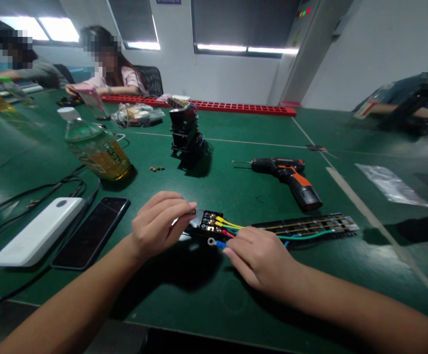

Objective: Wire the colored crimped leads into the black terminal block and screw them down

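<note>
My left hand (161,222) pinches a small brass-coloured screw (193,212) between thumb and fingertips, just left of a black terminal block (205,221). Wires with yellow (219,220) and red ends run to that block. Closed around a wire is my right hand (261,255); the wire's blue-sleeved ring terminal (217,243) sticks out past the thumb, below the block and apart from it. A green wire (309,236) passes out from behind this hand over a long black slotted strip (309,225). Part of the block's left side is hidden by my left fingers.
A cordless screwdriver (283,169) lies beyond the strip, its bit pointing left. Several loose screws (156,168) lie near stacked black parts (183,130). To the left are a drink bottle (96,147), a phone (92,233) and a white power bank (39,231). Other people sit around the table.
</note>
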Demonstrator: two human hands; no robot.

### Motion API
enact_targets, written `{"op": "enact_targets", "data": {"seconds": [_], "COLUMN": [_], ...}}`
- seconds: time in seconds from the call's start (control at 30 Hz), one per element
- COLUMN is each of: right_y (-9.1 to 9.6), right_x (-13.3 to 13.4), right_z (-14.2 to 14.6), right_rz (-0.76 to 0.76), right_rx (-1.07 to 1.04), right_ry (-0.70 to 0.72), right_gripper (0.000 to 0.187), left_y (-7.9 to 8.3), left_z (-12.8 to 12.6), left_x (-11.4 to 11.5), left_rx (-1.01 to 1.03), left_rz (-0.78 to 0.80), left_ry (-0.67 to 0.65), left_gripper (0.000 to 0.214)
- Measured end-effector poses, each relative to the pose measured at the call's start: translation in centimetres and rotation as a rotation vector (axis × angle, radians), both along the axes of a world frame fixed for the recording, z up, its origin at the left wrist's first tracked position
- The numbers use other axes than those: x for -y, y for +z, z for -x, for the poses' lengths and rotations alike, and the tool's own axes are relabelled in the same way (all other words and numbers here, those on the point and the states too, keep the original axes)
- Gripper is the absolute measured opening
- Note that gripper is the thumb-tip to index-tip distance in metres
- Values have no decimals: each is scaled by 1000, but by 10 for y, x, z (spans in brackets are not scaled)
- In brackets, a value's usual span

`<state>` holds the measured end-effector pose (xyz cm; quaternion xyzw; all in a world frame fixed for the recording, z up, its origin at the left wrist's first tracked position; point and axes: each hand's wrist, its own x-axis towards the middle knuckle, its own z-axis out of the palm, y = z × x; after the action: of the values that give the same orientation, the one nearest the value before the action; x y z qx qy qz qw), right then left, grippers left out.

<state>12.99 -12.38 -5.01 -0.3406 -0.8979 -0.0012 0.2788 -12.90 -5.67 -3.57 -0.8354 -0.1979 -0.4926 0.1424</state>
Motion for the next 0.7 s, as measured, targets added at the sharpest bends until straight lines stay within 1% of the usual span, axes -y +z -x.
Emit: {"op": "enact_targets", "data": {"seconds": [0.2, 0.47, 0.7], "right_y": [-1, -1, -2], "right_x": [-4, -8, -10], "right_z": [-3, -4, -3], "right_rz": [-17, 22, -10], "right_rx": [-24, -58, -32], "right_ry": [-7, -61, -91], "right_gripper": [33, 32, 32], "left_y": [-1, -4, -4], "left_z": [-1, -5, -7], "left_x": [2, 4, 4], "left_rx": [-6, -13, -6], "left_rz": [28, 65, 85], "left_ry": [-38, -72, -100], "left_gripper": [25, 21, 16]}}
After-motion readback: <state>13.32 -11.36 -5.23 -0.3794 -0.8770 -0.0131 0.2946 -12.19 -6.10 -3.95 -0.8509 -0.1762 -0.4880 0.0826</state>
